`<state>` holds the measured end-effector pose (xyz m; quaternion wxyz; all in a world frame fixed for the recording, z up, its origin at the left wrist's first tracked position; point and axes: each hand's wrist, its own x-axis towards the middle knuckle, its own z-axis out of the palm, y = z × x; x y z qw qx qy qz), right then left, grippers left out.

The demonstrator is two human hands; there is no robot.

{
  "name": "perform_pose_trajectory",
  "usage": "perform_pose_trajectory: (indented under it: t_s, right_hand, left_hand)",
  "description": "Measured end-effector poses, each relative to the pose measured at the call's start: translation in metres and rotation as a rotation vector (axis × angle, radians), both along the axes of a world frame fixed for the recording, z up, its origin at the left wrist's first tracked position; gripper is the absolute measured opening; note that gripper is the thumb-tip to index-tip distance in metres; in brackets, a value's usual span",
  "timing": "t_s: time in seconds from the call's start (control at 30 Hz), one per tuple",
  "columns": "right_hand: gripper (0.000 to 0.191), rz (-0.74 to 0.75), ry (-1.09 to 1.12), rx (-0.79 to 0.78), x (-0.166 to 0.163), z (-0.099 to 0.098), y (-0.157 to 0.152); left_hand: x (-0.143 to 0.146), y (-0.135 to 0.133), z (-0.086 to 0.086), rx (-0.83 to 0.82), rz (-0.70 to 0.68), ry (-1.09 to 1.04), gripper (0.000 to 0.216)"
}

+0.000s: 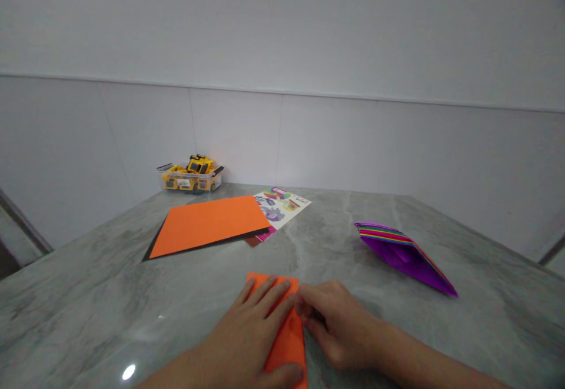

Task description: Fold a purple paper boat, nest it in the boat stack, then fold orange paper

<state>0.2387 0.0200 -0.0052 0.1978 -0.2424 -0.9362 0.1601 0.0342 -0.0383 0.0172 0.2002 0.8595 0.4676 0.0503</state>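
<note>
A folded orange paper (286,333) lies on the grey marble table (110,306) close to me. My left hand (251,336) rests flat on top of it, fingers stretched out and thumb along its near edge. My right hand (333,324) sits beside the paper's right edge, fingers curled and fingertips pinched against that edge near the upper corner.
A large orange sheet over a black one (209,224) lies at mid-table, a printed colourful sheet (285,205) behind it. A purple stack of folded coloured papers (404,253) sits to the right. A clear box of yellow toy vehicles (190,177) stands by the wall.
</note>
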Motion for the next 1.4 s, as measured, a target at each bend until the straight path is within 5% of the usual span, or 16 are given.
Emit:
perform_pose_trajectory:
  t_s: [1.17,1.4]
  right_hand:
    - [0.031,-0.164,0.121,-0.194,-0.013,-0.007,0.021]
    - [0.033,-0.178,0.112,-0.114,-0.01,-0.012,0.024]
  left_hand:
    - [-0.003,-0.002,0.001,-0.007,-0.013,0.025,0.076]
    - [-0.003,-0.003,0.006,-0.032,-0.023,0.018,0.079]
